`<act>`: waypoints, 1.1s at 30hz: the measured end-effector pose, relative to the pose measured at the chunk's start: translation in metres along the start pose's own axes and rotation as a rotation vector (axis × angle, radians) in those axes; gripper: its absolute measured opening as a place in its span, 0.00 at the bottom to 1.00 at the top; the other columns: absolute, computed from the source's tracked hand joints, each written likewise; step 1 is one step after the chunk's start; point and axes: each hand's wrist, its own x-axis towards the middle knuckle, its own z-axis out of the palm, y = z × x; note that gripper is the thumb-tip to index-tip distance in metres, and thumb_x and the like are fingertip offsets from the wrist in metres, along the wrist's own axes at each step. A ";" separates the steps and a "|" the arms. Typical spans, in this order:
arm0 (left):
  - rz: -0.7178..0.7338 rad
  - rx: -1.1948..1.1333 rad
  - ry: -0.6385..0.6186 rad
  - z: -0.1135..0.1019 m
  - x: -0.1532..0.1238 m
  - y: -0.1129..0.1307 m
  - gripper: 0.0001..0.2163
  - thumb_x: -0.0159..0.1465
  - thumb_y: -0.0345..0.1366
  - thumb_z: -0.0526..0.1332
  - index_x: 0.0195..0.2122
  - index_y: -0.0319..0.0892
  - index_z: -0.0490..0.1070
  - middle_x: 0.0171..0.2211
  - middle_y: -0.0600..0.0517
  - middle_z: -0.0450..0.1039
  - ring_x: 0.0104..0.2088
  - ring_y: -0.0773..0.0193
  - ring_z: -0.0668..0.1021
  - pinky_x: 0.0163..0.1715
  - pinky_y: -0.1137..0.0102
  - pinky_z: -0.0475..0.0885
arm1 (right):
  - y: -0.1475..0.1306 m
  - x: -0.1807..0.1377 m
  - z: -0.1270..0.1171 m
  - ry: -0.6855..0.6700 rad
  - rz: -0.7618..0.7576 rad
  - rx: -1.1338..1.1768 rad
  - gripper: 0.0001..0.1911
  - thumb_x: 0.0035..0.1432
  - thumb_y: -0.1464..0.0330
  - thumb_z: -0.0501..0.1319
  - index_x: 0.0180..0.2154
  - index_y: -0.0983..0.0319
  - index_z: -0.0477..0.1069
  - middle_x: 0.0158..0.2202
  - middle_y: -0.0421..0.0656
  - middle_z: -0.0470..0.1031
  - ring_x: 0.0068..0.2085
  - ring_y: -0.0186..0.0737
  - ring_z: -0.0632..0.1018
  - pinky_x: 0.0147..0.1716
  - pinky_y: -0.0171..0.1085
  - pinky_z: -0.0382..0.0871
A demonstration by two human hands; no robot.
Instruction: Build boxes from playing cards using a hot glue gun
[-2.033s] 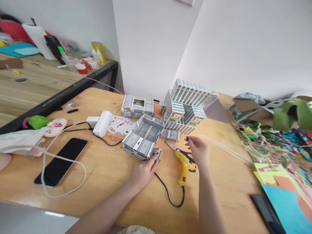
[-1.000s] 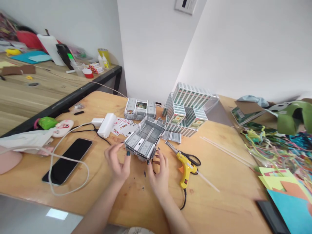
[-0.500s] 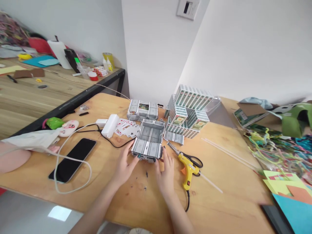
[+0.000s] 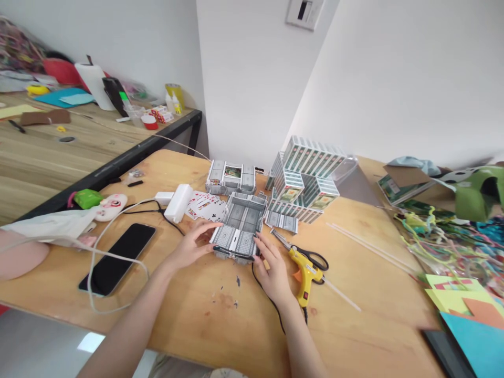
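A small open-topped model made of grey-backed playing cards (image 4: 235, 239) sits on the wooden table in front of me. My left hand (image 4: 193, 245) is curved against its left side, thumb at the near corner. Against the right side rests my right hand (image 4: 272, 266), fingertips on the edge. Along the model's near edge, between my thumbs, runs a thin black cord (image 4: 268, 298) that continues down past my right wrist. Right of that hand lie a yellow hot glue gun (image 4: 305, 274) with a clear glue stick and black-handled scissors (image 4: 313, 257).
Behind stands a second card model (image 4: 230, 177), beside a stack of card boxes (image 4: 301, 181). Loose playing cards (image 4: 205, 206) and a white adapter (image 4: 178, 203) lie left of the model. A phone (image 4: 118, 258) is farther left. Coloured paper (image 4: 472, 336) covers the right edge.
My left hand has shifted left and up along the model's side; my right fingers moved higher on its edge. Black cord now shows at the near edge and beside my right wrist.
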 end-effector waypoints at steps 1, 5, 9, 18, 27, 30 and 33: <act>-0.006 -0.017 -0.006 0.001 0.000 -0.002 0.23 0.59 0.40 0.62 0.56 0.48 0.63 0.47 0.45 0.63 0.48 0.56 0.70 0.48 0.58 0.69 | 0.000 0.000 0.000 0.009 0.000 0.016 0.22 0.61 0.69 0.53 0.57 0.57 0.63 0.58 0.48 0.65 0.56 0.45 0.69 0.54 0.49 0.65; -0.013 -0.052 0.002 0.005 0.000 -0.009 0.27 0.58 0.41 0.62 0.59 0.47 0.60 0.48 0.44 0.64 0.46 0.57 0.72 0.46 0.59 0.70 | 0.002 -0.002 0.001 0.027 0.005 0.020 0.21 0.60 0.69 0.54 0.56 0.58 0.65 0.57 0.49 0.67 0.56 0.45 0.70 0.53 0.47 0.67; 0.025 0.033 0.062 0.005 -0.001 -0.015 0.26 0.57 0.43 0.63 0.56 0.47 0.63 0.45 0.45 0.64 0.45 0.56 0.71 0.45 0.61 0.70 | 0.005 -0.002 0.001 0.028 -0.010 0.020 0.19 0.61 0.67 0.55 0.54 0.58 0.67 0.57 0.49 0.67 0.55 0.45 0.71 0.53 0.47 0.67; 0.024 0.020 0.102 0.009 -0.002 -0.018 0.27 0.54 0.43 0.66 0.55 0.45 0.64 0.46 0.45 0.67 0.47 0.56 0.71 0.47 0.62 0.68 | 0.004 -0.002 0.000 0.020 0.056 0.123 0.17 0.59 0.68 0.56 0.50 0.58 0.70 0.56 0.49 0.67 0.53 0.46 0.73 0.50 0.47 0.70; 0.004 -0.093 0.025 0.011 -0.001 -0.010 0.27 0.56 0.44 0.63 0.56 0.43 0.62 0.46 0.44 0.66 0.43 0.56 0.72 0.44 0.62 0.70 | 0.006 -0.003 0.003 0.026 0.095 0.251 0.13 0.55 0.67 0.59 0.44 0.59 0.71 0.56 0.51 0.67 0.42 0.43 0.77 0.38 0.43 0.73; -0.001 -0.149 -0.012 0.013 -0.001 -0.009 0.27 0.58 0.45 0.61 0.57 0.43 0.59 0.45 0.44 0.67 0.42 0.56 0.72 0.42 0.62 0.70 | 0.006 -0.002 0.004 0.038 0.138 0.308 0.11 0.55 0.66 0.60 0.41 0.59 0.71 0.55 0.51 0.67 0.38 0.41 0.77 0.36 0.41 0.72; 0.008 -0.095 0.008 0.017 -0.003 -0.006 0.24 0.61 0.45 0.57 0.57 0.44 0.58 0.48 0.43 0.65 0.47 0.53 0.70 0.45 0.61 0.68 | 0.006 -0.001 0.006 0.043 0.190 0.409 0.11 0.54 0.65 0.61 0.41 0.60 0.70 0.55 0.51 0.66 0.34 0.37 0.76 0.34 0.39 0.71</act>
